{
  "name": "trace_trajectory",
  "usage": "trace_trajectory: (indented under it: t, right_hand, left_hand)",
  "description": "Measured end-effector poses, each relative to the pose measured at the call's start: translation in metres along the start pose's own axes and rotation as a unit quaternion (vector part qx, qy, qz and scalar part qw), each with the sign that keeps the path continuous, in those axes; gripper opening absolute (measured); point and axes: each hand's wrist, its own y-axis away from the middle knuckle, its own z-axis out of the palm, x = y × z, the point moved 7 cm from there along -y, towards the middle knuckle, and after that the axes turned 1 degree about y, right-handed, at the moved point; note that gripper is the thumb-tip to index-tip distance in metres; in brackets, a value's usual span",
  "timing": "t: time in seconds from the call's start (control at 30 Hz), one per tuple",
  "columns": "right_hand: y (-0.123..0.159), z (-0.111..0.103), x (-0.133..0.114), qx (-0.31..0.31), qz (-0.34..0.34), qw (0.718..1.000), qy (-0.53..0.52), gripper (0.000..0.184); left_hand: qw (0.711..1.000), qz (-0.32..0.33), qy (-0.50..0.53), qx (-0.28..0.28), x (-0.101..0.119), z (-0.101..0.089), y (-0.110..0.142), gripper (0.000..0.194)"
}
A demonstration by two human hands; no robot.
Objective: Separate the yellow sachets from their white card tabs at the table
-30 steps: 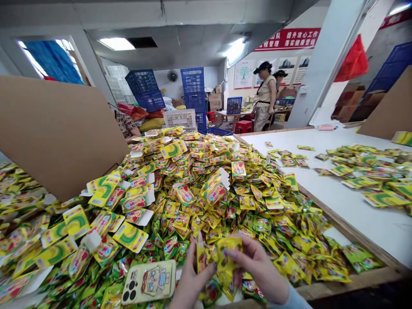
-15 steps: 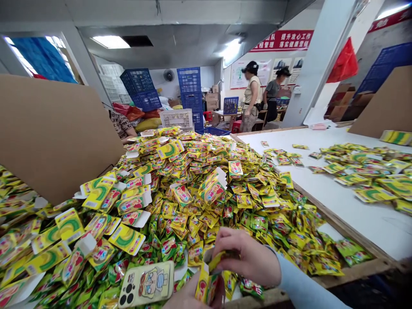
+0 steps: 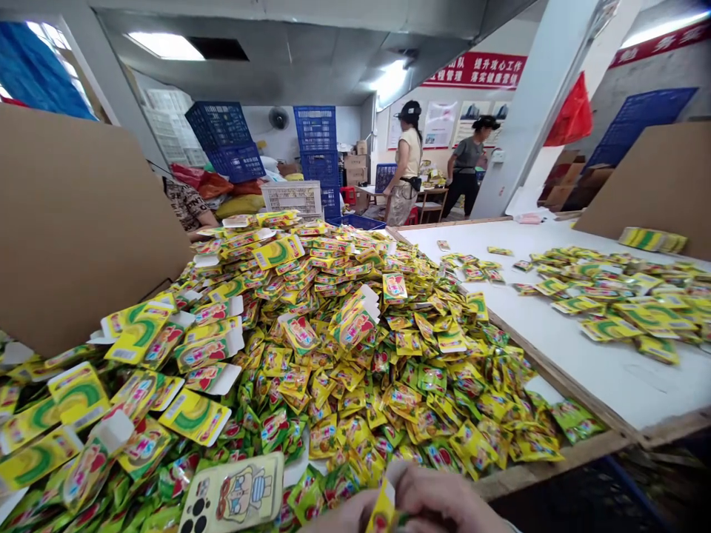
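Observation:
At the bottom edge, my left hand (image 3: 347, 513) is closed on a small yellow candy box (image 3: 382, 506), seen upright and partly cut off by the frame. My right hand (image 3: 441, 500) presses against the box's other side, its fingers curled in; its fingertips are partly hidden. Just beyond the hands lies a heap of small yellow and green candy packets (image 3: 408, 396). Left of them, a phone in a cartoon case (image 3: 236, 492) rests face down on green packets. Flat yellow boxes with white flaps (image 3: 197, 414) are piled further left.
A cardboard sheet (image 3: 83, 229) stands at the left. Wooden strips (image 3: 561, 385) edge the white table (image 3: 622, 385), where more boxes (image 3: 627, 303) lie. Two people (image 3: 408, 163) are at the back, and another person's arm (image 3: 192, 211) shows behind the heap. Blue crates (image 3: 316, 159) are stacked behind.
Both hands have dropped lower in view with the box. My right hand, which held a yellow packet at the box's mouth, now has its fingers against the box. The view has shifted right.

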Motion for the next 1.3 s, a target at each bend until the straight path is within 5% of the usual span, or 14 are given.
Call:
trace_trajectory:
  t: [0.07, 0.1, 0.13, 0.2, 0.23, 0.27, 0.37, 0.47, 0.57, 0.73, 0.97, 1.13, 1.3]
  right_hand:
    - [0.014, -0.057, 0.004, 0.118, 0.003, 0.986, 0.115, 0.028]
    - [0.024, -0.096, 0.005, 0.214, 0.007, 0.957, 0.196, 0.027]
    - [0.035, -0.132, 0.005, 0.300, 0.008, 0.911, 0.282, 0.028]
    - [0.054, -0.193, 0.010, 0.441, 0.091, 0.765, 0.460, 0.043]
    - [0.053, -0.206, 0.016, 0.442, 0.112, 0.724, 0.518, 0.052]
    - [0.045, -0.209, 0.024, 0.411, 0.112, 0.716, 0.553, 0.054]
    - [0.003, -0.163, 0.059, 0.206, 0.048, 0.804, 0.556, 0.039]
    - [-0.021, -0.114, 0.089, 0.131, 0.055, 0.828, 0.543, 0.030]
    - [-0.026, -0.097, 0.107, 0.126, 0.090, 0.838, 0.524, 0.024]
    - [-0.020, -0.105, 0.114, 0.171, 0.142, 0.859, 0.462, 0.027]
    - [-0.015, -0.112, 0.106, 0.290, 0.168, 0.916, 0.220, 0.031]
    - [-0.035, -0.067, 0.078, 0.234, 0.124, 0.964, -0.037, 0.045]
    - [-0.059, -0.017, 0.066, 0.178, 0.106, 0.968, -0.143, 0.035]
  left_hand:
    - [0.998, 0.050, -0.009, -0.033, 0.018, 0.013, -0.014, 0.062]
    - [0.995, 0.086, -0.045, -0.023, 0.028, 0.014, -0.022, 0.062]
    - [0.987, 0.122, -0.102, 0.011, 0.039, 0.012, -0.030, 0.059]
    - [0.953, 0.169, -0.230, 0.104, 0.055, 0.002, -0.046, 0.045]
    - [0.934, 0.177, -0.278, 0.139, 0.060, -0.002, -0.053, 0.038]
    - [0.921, 0.184, -0.307, 0.154, 0.062, -0.004, -0.061, 0.036]
    - [0.908, 0.206, -0.336, 0.141, 0.061, 0.000, -0.078, 0.043]
    - [0.898, 0.225, -0.360, 0.120, 0.058, 0.008, -0.084, 0.062]
    - [0.900, 0.227, -0.348, 0.130, 0.057, 0.007, -0.085, 0.047]
    - [0.928, 0.207, -0.244, 0.190, 0.047, -0.017, -0.079, 0.030]
    - [0.954, 0.118, -0.025, 0.273, 0.021, -0.071, -0.057, 0.056]
    - [0.964, 0.095, 0.052, 0.241, 0.025, -0.065, -0.044, 0.066]
    - [0.969, 0.079, 0.110, 0.208, 0.022, -0.050, -0.037, 0.070]
